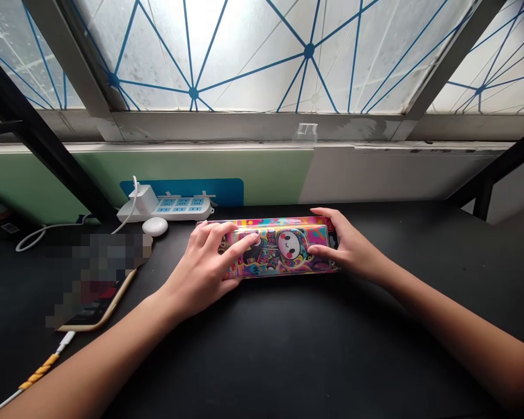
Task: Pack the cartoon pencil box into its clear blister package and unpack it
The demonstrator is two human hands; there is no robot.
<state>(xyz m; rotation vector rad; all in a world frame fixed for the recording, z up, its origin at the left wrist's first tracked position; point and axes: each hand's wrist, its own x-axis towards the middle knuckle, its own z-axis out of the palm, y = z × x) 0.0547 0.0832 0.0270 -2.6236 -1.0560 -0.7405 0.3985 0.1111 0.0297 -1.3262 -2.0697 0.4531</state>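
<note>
A long, flat colourful box (pixel 271 251), printed with a round white cartoon face, lies crosswise on the black table (pixel 279 349). My left hand (pixel 212 256) grips its left end, with the index finger stretched over the printed top and the thumb at the near edge. At the other end my right hand (pixel 347 244) holds the box between fingers on the far side and a thumb on the front. Both hands hide parts of the box's ends, and its contents cannot be seen.
To the left lies a phone (pixel 100 302) with a blurred screen, its charging cable (pixel 39 372) running under my left forearm. A white power strip (pixel 170 206) with a plugged-in charger (pixel 144 199) and a small white round case (pixel 155 226) sit near the wall. Black metal bars (pixel 48 134) flank the table.
</note>
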